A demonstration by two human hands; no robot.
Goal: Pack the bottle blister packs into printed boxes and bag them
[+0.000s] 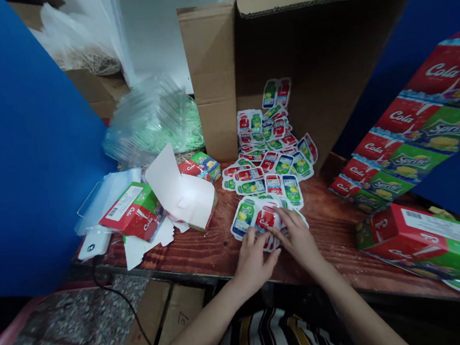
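Reddish wooden worktop (205, 247) runs between blue panels (14, 136), with a cardboard box (219, 74) lying on its side at the back, its open mouth facing the person.

Both forearms come up from the bottom edge and meet near the front of the worktop. The left hand (253, 259) is palm down, its fingers (252, 235) stretched forward onto the near edge of a printed card (255, 216) and its thumb out to the right, clear of the card; nothing is clenched. The right hand (299, 239) angles in from the right, its fingers (282, 219) laid flat on the card's right part. I cannot tell whether its thumb is tucked under the edge.

A heap of similar cards (272, 156) spills from the box mouth down to the card. To the left lie a white unfolded carton (183, 197), a red and green carton (132, 211) and a clear bag of green shred (153, 123). To the right, a fanned stack of printed sheets (417, 134) leans above another carton (424, 241). Only the hands cover the card.

It lies flat at the front of the heap, a green can shape and a red one side by side. Its long axis runs left to right, and the can tops point away toward the box.
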